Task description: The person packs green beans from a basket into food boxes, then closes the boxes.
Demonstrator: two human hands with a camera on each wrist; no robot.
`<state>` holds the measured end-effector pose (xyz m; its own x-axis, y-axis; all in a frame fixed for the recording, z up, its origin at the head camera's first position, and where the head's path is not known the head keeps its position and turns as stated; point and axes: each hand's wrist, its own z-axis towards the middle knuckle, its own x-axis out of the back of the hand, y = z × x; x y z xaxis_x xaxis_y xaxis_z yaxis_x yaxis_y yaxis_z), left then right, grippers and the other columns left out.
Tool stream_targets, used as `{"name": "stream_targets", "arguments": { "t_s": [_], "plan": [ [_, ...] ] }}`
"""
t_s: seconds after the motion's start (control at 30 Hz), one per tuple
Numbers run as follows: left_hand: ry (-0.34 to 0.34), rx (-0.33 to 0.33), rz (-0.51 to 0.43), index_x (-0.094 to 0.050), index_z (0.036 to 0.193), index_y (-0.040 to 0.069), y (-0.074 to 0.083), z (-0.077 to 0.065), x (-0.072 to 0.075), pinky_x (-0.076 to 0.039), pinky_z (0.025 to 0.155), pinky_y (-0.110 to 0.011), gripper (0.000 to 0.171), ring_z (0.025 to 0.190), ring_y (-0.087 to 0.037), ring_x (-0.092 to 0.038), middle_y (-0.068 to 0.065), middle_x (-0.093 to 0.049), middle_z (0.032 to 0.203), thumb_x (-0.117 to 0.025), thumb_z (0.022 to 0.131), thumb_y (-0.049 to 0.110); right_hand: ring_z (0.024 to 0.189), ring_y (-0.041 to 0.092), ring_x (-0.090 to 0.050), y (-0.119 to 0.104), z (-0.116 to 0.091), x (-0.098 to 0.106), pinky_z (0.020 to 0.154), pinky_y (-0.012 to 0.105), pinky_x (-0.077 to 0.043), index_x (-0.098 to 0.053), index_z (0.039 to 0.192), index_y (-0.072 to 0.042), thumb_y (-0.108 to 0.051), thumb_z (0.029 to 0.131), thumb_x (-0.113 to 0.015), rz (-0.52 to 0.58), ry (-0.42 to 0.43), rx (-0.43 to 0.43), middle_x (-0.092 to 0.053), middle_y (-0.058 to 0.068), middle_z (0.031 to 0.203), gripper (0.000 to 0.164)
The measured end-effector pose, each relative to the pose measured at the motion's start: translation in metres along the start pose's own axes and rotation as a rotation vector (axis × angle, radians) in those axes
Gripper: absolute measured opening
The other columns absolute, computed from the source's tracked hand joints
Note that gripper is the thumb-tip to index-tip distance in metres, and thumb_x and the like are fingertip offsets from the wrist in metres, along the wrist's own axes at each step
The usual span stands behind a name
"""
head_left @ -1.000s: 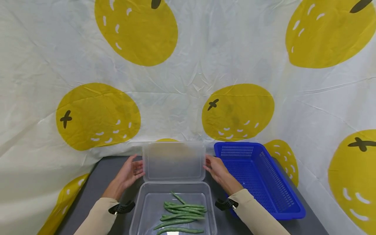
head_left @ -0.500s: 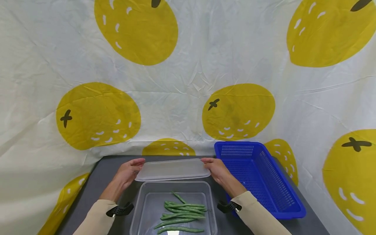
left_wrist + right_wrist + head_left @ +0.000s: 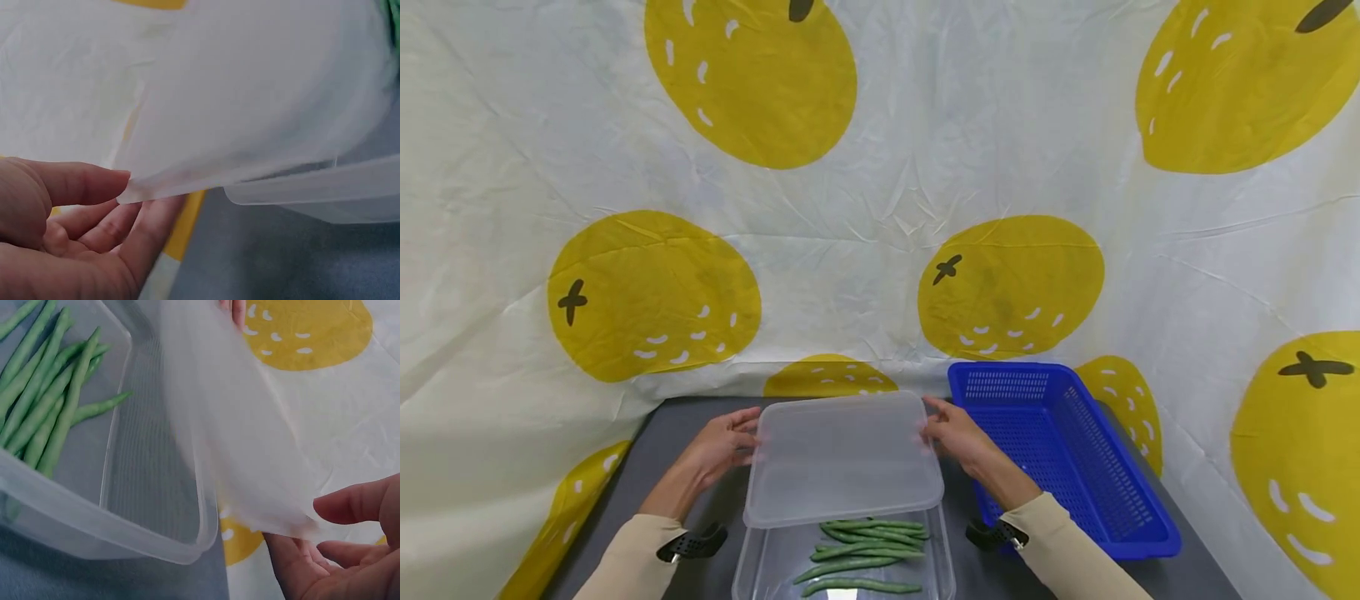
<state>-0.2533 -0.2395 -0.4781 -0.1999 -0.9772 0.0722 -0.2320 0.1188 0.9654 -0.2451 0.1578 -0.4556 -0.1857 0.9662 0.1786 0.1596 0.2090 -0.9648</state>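
A translucent plastic lid [image 3: 846, 462] is held tilted over the far part of a clear plastic container [image 3: 766, 562]. My left hand [image 3: 715, 454] pinches the lid's left edge; in the left wrist view the thumb [image 3: 94, 181] lies on top near a corner, with fingers beneath. On the opposite edge my right hand [image 3: 962, 442] grips the lid, its fingers reaching under it in the right wrist view. Several green beans [image 3: 865, 552] lie inside the container, seen past the lid's near edge. The lid covers the container's far rim in the head view.
A blue perforated plastic basket [image 3: 1052, 450] stands to the right, close beside my right forearm. The dark grey tabletop [image 3: 692, 408] ends at the back against a white curtain [image 3: 850, 292] printed with yellow fruit.
The lid has gone from upright behind the container, through nearly edge-on, to facing up and nearer, overlapping the container's far part. Both hands have moved with it. Beans and basket stay put.
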Motion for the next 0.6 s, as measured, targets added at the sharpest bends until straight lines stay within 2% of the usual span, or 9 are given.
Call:
{"name": "stream_targets", "arguments": {
  "t_s": [0.1,0.2,0.3,0.43,0.6],
  "plan": [
    [0.007,0.016,0.050,-0.040,0.152,-0.003,0.000,-0.003,-0.001,-0.059,0.076,-0.043,0.060,0.097,-0.022,-0.066,-0.024,-0.056,0.140,-0.057,0.095,-0.005,0.084,0.024,-0.071,-0.002,-0.003,0.000,0.073,0.044,-0.060,-0.032,0.157,-0.002,-0.003,0.098,-0.057,-0.069,0.007,-0.007,-0.065,0.021,0.106,0.064],
    [0.015,0.031,0.077,-0.047,0.147,-0.003,0.001,-0.005,-0.002,-0.059,0.074,-0.046,0.053,0.095,-0.024,-0.065,-0.018,-0.065,0.123,-0.058,0.095,-0.003,0.078,0.024,-0.071,-0.001,-0.004,-0.001,0.069,0.043,-0.060,-0.039,0.155,-0.004,-0.006,0.099,-0.057,-0.120,0.022,-0.018,-0.066,0.017,0.101,0.059],
    [0.025,0.048,0.111,-0.053,0.142,-0.002,0.000,-0.008,-0.002,-0.060,0.073,-0.048,0.046,0.094,-0.026,-0.066,-0.015,-0.068,0.115,-0.060,0.097,0.001,0.076,0.024,-0.070,0.001,-0.005,-0.001,0.065,0.043,-0.060,-0.053,0.143,-0.003,-0.008,0.100,-0.057,-0.172,0.035,-0.019,-0.066,0.015,0.097,0.044],
    [0.028,0.069,0.175,-0.058,0.137,-0.002,-0.002,-0.013,-0.002,-0.060,0.071,-0.050,0.039,0.093,-0.027,-0.066,-0.015,-0.069,0.110,-0.061,0.098,0.004,0.076,0.023,-0.064,0.003,-0.008,-0.002,0.063,0.042,-0.060,-0.065,0.118,0.002,-0.008,0.100,-0.058,-0.273,0.021,-0.028,-0.065,0.012,0.090,0.022],
    [0.014,0.085,0.207,-0.059,0.134,-0.003,-0.004,-0.021,-0.004,-0.060,0.069,-0.050,0.038,0.091,-0.028,-0.065,-0.016,-0.067,0.107,-0.062,0.097,0.003,0.075,0.023,-0.064,0.006,-0.013,-0.002,0.063,0.041,-0.060,-0.071,0.107,0.002,-0.005,0.098,-0.061,-0.437,-0.010,0.004,-0.066,0.010,0.087,0.015]
  ]
}}
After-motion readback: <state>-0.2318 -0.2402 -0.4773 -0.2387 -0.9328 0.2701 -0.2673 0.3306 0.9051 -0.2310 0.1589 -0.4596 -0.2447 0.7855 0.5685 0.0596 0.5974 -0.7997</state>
